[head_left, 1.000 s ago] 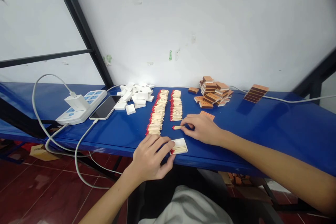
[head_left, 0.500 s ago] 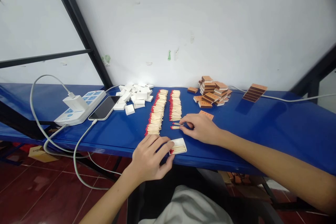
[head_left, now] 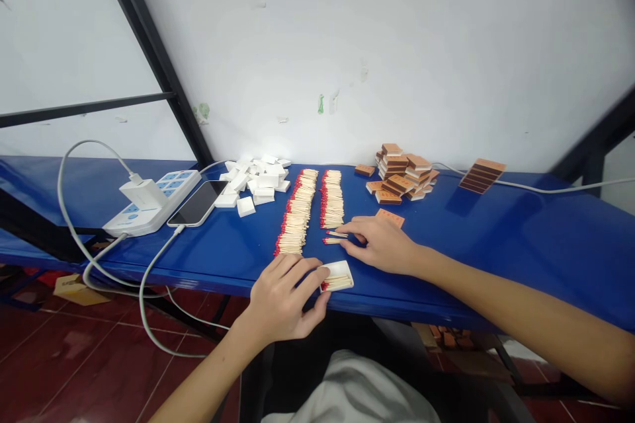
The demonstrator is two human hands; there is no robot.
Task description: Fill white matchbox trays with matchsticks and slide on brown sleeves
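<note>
At the front edge of the table, my left hand (head_left: 288, 297) grips a small white matchbox tray (head_left: 351, 272), fingers at its left end and thumb below. Several red-tipped matches (head_left: 339, 282) lie inside it. My right hand (head_left: 380, 242) is just above and right of the tray, thumb and index finger at the plain ends of a few loose matches (head_left: 335, 240) on the table. Beyond these lies a short row of matches (head_left: 333, 198), with a longer row (head_left: 297, 211) to its left. The right hand partly covers an orange card piece (head_left: 391, 217).
White empty trays (head_left: 258, 178) are heaped at the back left of the blue table (head_left: 446, 231). Brown-and-orange matchboxes (head_left: 399, 175) are piled at the back right, near a striped card (head_left: 482, 175). A phone (head_left: 197, 203) and a power strip (head_left: 149, 205) with cables lie left.
My right thumb and index finger have spread slightly apart at the loose matches. The left hand and tray have stayed in place.
</note>
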